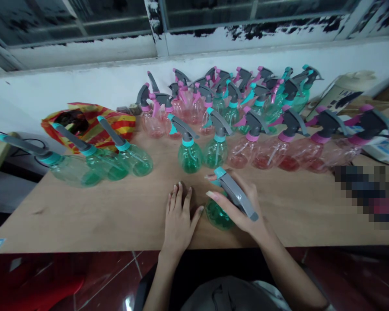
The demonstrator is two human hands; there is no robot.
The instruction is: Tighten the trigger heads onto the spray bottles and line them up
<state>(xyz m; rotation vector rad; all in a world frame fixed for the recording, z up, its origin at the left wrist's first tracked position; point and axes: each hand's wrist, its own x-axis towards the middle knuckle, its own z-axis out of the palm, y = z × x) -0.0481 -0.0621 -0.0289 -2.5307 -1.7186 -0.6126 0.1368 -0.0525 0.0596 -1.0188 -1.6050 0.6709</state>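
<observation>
A green spray bottle (218,217) with a grey and turquoise trigger head stands upright near the front of the table. The thumb and fingers of my right hand (255,216) are wrapped round its neck, just below the head. Beside it, my left hand (178,219) lies palm down on the wood, fingers stretched out and holding nothing. Just beyond my hands are two more upright green spray bottles (190,156). Several clear pink spray bottles (240,153) continue that row to the right.
Three green bottles (139,162) lean at the left, near a red-and-yellow striped plastic bag (118,123). Many pink and green sprayers crowd the back by the wall. A white container (345,93) stands at the back right. A red stool (45,289) is below left.
</observation>
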